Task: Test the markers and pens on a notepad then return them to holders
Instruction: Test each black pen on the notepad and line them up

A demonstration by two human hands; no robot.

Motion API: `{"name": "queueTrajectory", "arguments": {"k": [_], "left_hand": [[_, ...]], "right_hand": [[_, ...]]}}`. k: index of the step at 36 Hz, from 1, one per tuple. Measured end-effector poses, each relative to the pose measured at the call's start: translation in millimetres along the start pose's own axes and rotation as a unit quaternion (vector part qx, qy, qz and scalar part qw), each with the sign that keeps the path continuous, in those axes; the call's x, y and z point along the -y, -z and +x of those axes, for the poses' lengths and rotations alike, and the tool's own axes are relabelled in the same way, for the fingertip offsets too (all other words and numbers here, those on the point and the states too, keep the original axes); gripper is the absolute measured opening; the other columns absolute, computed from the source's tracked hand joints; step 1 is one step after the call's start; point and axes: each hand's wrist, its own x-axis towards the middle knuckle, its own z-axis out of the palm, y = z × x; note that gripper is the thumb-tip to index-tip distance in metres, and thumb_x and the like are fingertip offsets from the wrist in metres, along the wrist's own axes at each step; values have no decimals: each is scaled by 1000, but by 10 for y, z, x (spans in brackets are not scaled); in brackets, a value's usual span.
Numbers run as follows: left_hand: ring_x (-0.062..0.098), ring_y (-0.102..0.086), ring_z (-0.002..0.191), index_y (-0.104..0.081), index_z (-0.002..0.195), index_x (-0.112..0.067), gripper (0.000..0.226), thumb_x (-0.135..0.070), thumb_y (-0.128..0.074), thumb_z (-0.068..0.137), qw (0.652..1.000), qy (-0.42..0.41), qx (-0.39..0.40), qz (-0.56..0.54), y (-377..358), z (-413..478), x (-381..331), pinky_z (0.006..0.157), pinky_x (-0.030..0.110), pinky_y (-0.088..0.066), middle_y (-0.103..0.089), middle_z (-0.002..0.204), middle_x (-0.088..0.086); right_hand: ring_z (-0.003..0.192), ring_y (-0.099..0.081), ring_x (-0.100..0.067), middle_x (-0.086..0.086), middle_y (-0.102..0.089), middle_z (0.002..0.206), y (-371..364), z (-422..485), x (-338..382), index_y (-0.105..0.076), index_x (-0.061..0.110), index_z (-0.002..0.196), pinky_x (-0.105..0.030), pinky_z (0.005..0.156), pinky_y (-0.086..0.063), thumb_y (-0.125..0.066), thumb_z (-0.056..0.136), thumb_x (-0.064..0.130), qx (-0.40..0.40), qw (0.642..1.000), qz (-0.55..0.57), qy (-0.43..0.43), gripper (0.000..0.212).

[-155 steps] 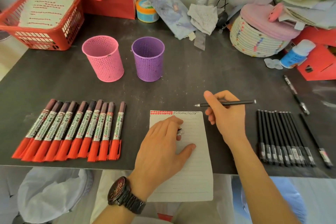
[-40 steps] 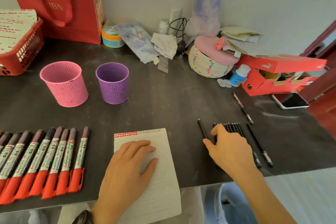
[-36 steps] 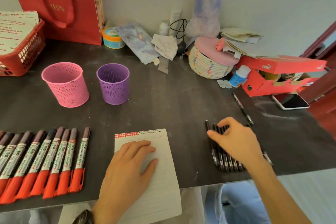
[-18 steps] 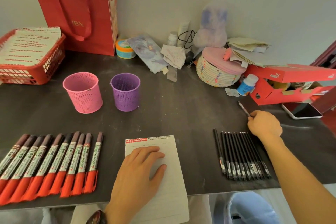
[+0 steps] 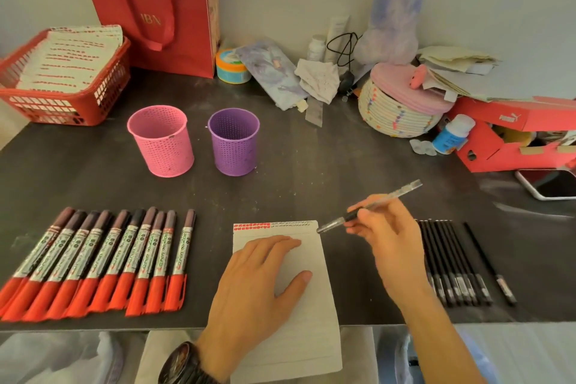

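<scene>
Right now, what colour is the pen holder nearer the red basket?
Pink: the pen holder is perforated all over with small holes, seen best in the head view.

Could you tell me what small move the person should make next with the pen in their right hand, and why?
Probably lower the pen tip onto the notepad just right of the left hand and scribble. The right hand grips the pen in the air, tip aimed at the notepad's top right corner, while the left hand lies flat on the page.
</scene>
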Motion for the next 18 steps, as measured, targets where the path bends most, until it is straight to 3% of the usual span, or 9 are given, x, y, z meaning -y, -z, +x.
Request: {"name": "queueTrajectory", "arguments": {"k": [4, 8, 14, 18], "left_hand": [[-4, -43, 121, -41, 136, -44, 53, -74, -34, 93, 999, -26, -9, -26, 10, 4, 15, 99, 19, -36, -49, 132, -26], [6, -49, 92, -58, 112, -33, 32, -52, -34, 104, 995, -81, -54, -1, 9, -7, 46, 78, 29, -45, -56, 101, -18], [12, -35, 65, -50, 78, -26, 42, -48, -26, 105, 995, -59, -75, 35, 1, -19, -8, 59, 30, -31, -48, 69, -12], [10, -34, 53, -46, 66, -27, 44, -49, -34, 102, 996, -50, -71, 37, 31, -14, -7, 51, 20, -17, -33, 57, -16]], "right_hand": [[84, -73, -20, -3, -73, 92, -281, -368, -129, -72, 24, 89, -27, 75, -59, -66, 83, 10, 84, 996, -2, -43, 16], [80, -71, -12, 0, -75, 89, -430, -525, -209, -72, 26, 89, -21, 71, -56, -66, 83, 10, 101, 994, -9, -49, 19], [62, -60, -4, 5, -69, 72, -443, -523, -234, -69, 30, 86, -14, 61, -47, -68, 92, 33, 97, 993, -44, -51, 7], [62, -59, -5, 1, -69, 70, -446, -524, -271, -69, 27, 82, -15, 59, -47, -62, 91, 29, 108, 992, -28, -63, 12]]}}
